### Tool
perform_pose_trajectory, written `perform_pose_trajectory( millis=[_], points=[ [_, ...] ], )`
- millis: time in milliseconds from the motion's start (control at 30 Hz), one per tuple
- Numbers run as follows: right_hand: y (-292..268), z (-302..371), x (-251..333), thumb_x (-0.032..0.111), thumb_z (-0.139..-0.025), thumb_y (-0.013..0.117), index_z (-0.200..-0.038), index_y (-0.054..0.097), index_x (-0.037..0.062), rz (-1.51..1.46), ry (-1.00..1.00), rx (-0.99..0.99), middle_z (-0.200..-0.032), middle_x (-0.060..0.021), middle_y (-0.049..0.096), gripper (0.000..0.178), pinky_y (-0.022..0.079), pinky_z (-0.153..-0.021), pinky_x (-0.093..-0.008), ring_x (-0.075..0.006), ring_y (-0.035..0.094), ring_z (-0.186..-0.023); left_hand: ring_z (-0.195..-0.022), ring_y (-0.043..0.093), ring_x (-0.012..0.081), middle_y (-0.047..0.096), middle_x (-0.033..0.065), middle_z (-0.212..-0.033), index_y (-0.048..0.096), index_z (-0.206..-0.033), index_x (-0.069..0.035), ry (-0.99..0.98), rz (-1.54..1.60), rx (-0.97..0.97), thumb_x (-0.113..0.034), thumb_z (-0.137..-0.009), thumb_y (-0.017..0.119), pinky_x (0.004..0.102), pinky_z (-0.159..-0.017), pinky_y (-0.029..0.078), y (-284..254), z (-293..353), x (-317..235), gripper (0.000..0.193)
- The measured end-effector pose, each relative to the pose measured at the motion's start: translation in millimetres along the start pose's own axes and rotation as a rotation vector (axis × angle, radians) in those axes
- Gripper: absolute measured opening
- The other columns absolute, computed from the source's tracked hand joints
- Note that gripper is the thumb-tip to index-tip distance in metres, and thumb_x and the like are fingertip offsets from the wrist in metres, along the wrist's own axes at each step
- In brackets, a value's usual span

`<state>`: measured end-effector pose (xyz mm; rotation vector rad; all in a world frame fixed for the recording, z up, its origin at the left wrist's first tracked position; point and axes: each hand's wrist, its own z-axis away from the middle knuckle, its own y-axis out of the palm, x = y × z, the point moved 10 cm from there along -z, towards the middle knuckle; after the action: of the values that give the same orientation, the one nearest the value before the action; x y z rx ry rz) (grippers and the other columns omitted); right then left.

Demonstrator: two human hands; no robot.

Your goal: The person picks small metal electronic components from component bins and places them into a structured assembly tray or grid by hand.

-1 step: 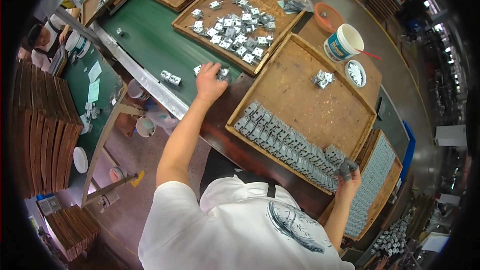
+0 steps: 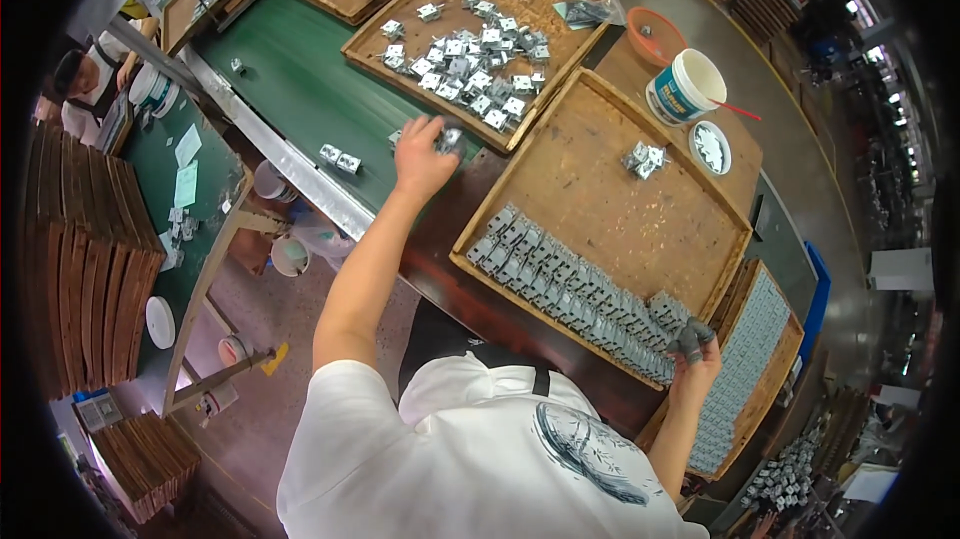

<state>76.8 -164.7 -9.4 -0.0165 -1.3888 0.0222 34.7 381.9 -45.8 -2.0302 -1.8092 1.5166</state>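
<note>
My left hand (image 2: 424, 157) is over the green belt, its fingers curled around a small silver metal bracket (image 2: 451, 142) that looks slightly blurred. Another such part (image 2: 395, 139) lies beside its fingers, and a pair of metal brackets (image 2: 341, 158) rests farther left. At the near right corner of a wooden tray (image 2: 600, 124), my right hand (image 2: 696, 347) has its fingers bent, with grey covers on the fingertips. It is by the end of the packed rows of metal brackets (image 2: 570, 284); whatever it grips is hidden.
A second wooden tray (image 2: 375, 44) carries a loose heap of brackets. Behind the near tray stand a white bucket (image 2: 687, 87), a small white tub (image 2: 711, 147) and an orange bowl (image 2: 656, 35). A filled tray (image 2: 745, 369) lies at right. Another person (image 2: 90, 89) works at far left.
My left hand has shifted very slightly to the right, along with the bracket at its fingers. My right hand has stayed in place.
</note>
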Motion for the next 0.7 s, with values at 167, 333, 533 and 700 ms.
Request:
perform_pose_trajectory(
  millis=[167, 333, 533, 700],
  points=[
    [12.8, -4.5, 0.8, 0.004, -0.088, 0.065, -0.109, 0.062, 0.0001, -0.018, 0.022, 0.000, -0.087, -0.0054, 0.064, 0.022, 0.051, -0.055, -0.0261, -0.0151, 0.062, -0.067, -0.098, 0.055, 0.0307, 0.061, 0.0079, -0.097, 0.067, -0.098, -0.013, 0.094, -0.099, 0.051, -0.022, -0.067, 0.073, 0.0437, -0.082, 0.048, 43.7, -84.1, -22.1, 0.033],
    [33.3, -10.6, 2.3, 0.004, -0.087, 0.065, -0.114, 0.060, -0.0003, 0.000, 0.027, 0.034, -0.094, -0.0060, 0.064, 0.027, 0.052, -0.057, -0.0262, -0.0157, 0.063, -0.070, -0.123, 0.038, 0.0420, 0.046, 0.0178, -0.127, 0.054, -0.123, -0.018, 0.005, -0.305, 0.295, -0.037, -0.065, 0.075, 0.0639, -0.106, 0.021, 86.2, -92.4, -26.4, 0.064],
    [28.1, -8.2, -1.5, 0.006, -0.088, 0.064, -0.115, 0.059, -0.0021, -0.108, 0.058, 0.061, -0.095, -0.0053, 0.062, 0.029, 0.052, -0.059, -0.0269, -0.0165, 0.063, -0.073, -0.125, 0.035, 0.0432, 0.042, 0.0176, -0.135, 0.054, -0.126, -0.020, -0.036, -0.410, 0.187, -0.047, -0.068, 0.077, 0.0626, -0.106, 0.022, -5.4, -19.7, -12.5, 0.068],
    [45.3, -12.7, -10.5, 0.008, -0.089, 0.063, -0.114, 0.059, -0.0019, -0.037, 0.101, 0.061, -0.094, -0.0055, 0.062, 0.027, 0.050, -0.060, -0.0272, -0.0165, 0.062, -0.073, -0.122, 0.036, 0.0438, 0.041, 0.0142, -0.137, 0.051, -0.134, -0.026, -0.367, -0.539, 0.142, -0.053, -0.065, 0.080, 0.0548, -0.101, 0.034, -82.9, 29.1, 73.3, 0.079]
  ],
)
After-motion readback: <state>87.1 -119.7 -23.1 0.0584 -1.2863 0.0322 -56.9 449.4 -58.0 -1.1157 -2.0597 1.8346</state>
